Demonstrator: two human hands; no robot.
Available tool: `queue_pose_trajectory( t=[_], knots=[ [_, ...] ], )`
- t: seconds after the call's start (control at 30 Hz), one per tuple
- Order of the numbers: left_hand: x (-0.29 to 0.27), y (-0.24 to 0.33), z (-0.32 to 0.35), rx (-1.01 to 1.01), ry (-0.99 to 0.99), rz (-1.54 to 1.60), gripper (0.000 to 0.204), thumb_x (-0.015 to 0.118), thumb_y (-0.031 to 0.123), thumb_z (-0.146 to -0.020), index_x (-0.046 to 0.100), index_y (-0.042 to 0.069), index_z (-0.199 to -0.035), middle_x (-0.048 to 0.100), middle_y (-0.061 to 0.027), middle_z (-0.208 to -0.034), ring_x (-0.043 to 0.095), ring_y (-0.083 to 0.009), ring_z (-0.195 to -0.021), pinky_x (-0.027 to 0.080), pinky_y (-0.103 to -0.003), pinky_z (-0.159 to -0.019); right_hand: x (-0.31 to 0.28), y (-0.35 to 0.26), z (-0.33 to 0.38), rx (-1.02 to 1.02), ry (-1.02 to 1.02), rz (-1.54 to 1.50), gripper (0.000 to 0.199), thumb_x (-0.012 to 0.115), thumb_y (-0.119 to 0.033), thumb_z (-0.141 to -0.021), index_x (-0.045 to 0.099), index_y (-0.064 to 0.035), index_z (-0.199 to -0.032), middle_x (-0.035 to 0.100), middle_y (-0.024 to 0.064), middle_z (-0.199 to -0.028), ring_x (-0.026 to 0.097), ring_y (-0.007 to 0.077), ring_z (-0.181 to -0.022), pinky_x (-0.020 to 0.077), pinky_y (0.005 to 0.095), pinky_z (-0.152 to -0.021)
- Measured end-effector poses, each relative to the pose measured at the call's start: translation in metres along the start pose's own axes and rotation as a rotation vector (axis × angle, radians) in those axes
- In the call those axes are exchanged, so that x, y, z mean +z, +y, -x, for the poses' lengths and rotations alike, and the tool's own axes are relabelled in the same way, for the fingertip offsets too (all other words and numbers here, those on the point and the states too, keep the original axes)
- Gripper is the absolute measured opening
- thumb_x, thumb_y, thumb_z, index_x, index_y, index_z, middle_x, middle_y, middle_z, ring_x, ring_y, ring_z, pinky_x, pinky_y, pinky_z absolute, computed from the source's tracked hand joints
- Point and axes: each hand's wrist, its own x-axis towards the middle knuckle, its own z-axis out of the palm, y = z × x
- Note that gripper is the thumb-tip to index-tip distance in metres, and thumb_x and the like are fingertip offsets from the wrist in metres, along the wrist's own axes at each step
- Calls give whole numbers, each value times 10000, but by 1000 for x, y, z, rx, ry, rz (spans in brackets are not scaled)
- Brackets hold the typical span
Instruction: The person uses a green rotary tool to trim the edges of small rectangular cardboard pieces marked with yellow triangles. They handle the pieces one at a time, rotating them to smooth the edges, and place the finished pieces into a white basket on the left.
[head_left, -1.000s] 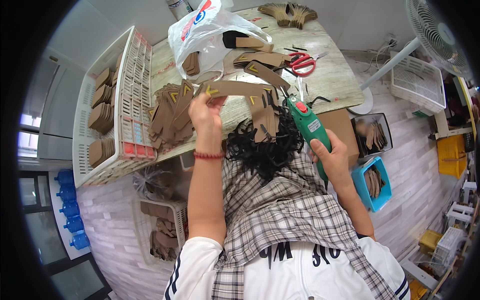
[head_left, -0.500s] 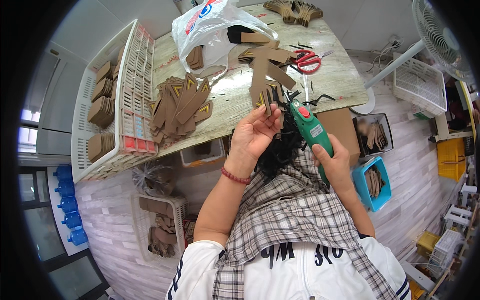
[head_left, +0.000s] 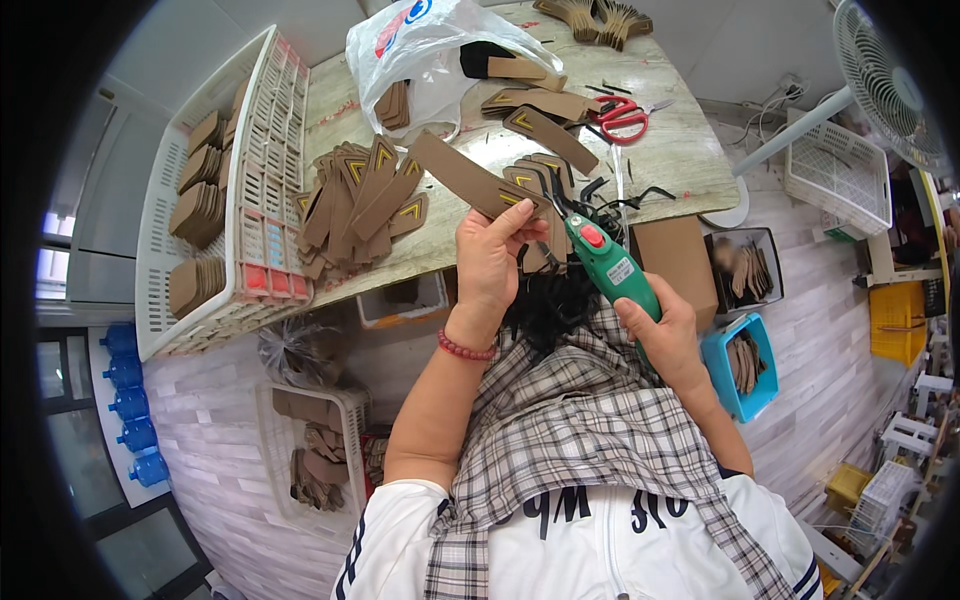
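Observation:
My left hand [head_left: 488, 258] pinches a brown fabric strip [head_left: 452, 175] with a yellow chevron near its held end; the strip's free end points to the upper left. In my right hand [head_left: 662, 325] is a green electric cutter [head_left: 612, 262] with a red button, its tip beside the strip's held end. Between the two, more chevron strips [head_left: 548, 165] lie on the table, partly covered by the held one. Black trimmings [head_left: 550, 310] are heaped on my lap below my hands. Another single strip [head_left: 552, 138] lies beyond, next to red-handled scissors [head_left: 622, 122].
A loose pile of strips [head_left: 360, 205] lies left on the table, beside a white plastic crate [head_left: 270, 180] holding stacked pieces. A plastic bag [head_left: 400, 50] sits at the back. Right of my lap stand a blue bin [head_left: 712, 350] and a fan [head_left: 890, 90].
The held strip has swung from pointing away to pointing up-left, and my left hand has shifted left. The cutter has tilted and moved slightly left and down.

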Motion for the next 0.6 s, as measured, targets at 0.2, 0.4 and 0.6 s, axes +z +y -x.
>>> queue_pose_trajectory(
  t=[0.2,0.4,0.6],
  knots=[
    [0,2,-1,51,-2,-115,67,627,51,-867,629,-8,-899,675,-91,-806,657,-180,-673,535,-304,-612,1,-4,-1,30,-15,19,409,712,-284,-840,601,14,-1098,584,7,-700,517,61,-628,427,228,-559],
    [-6,6,-5,59,-23,-198,65,629,30,-859,633,-23,-896,676,-102,-810,653,-176,-660,532,-298,-595,0,-3,-3,17,-24,6,401,712,-282,-840,606,12,-1091,576,3,-691,509,58,-618,421,226,-549],
    [-9,8,-9,62,-39,-230,69,630,24,-855,635,-27,-900,676,-108,-814,652,-180,-657,529,-294,-588,0,-3,-3,18,-29,14,397,711,-282,-841,606,10,-1088,571,3,-686,506,59,-609,415,226,-541]
  ],
)
